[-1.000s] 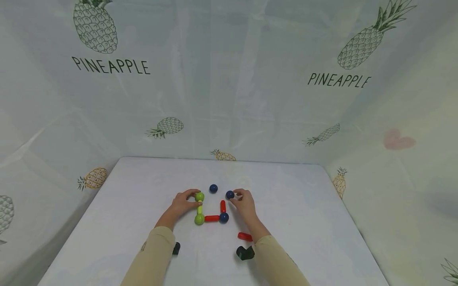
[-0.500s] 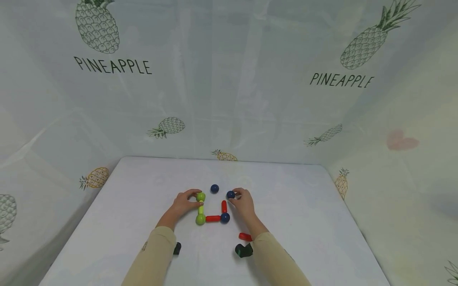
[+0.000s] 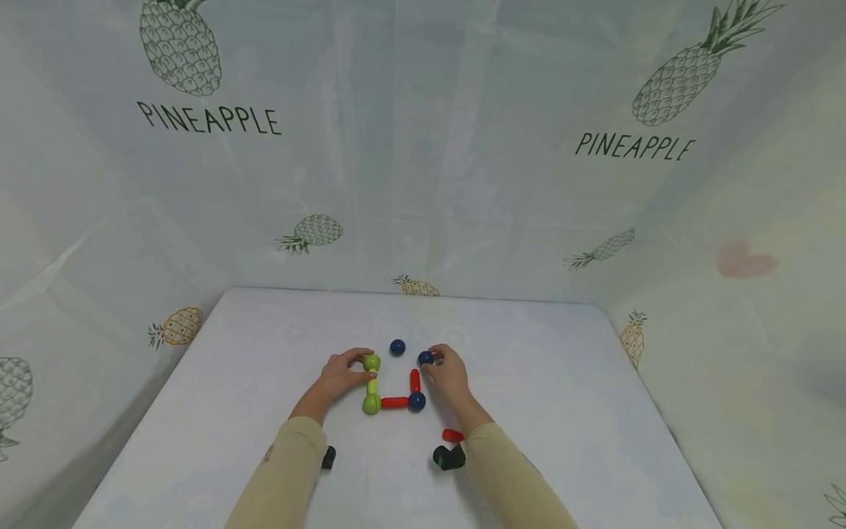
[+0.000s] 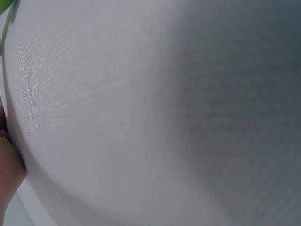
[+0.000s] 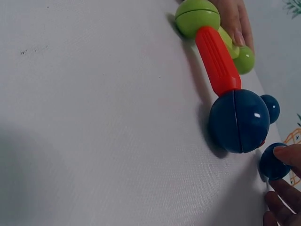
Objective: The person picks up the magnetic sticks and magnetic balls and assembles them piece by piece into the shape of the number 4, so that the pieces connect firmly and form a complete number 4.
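Observation:
In the head view, my left hand [image 3: 338, 376] holds the upper green ball [image 3: 372, 362] between thumb and fingers. A yellow-green rod [image 3: 372, 386] joins that ball to a lower green ball [image 3: 371, 403]. From there a red rod [image 3: 395, 402] runs right to a blue ball [image 3: 417, 401], and another red rod [image 3: 415, 380] points away from it. Just beyond that rod's far end, my right hand [image 3: 452, 373] pinches a second blue ball [image 5: 273, 162]. The left wrist view shows mostly tabletop, with part of a hand [image 4: 9, 165] at its edge.
A loose blue ball [image 3: 397, 347] lies farther back, between the hands. Beside the right sleeve lies a partly covered red rod [image 3: 452, 436]. Dark objects [image 3: 449, 457] show near both sleeves. A pineapple-print cloth [image 3: 423, 162] hangs behind the white table [image 3: 529, 367].
Both hands keep their holds, and the balls and rods stay in the same arrangement. The right forearm has shifted slightly, covering more of the loose red rod. The head view has shifted a little.

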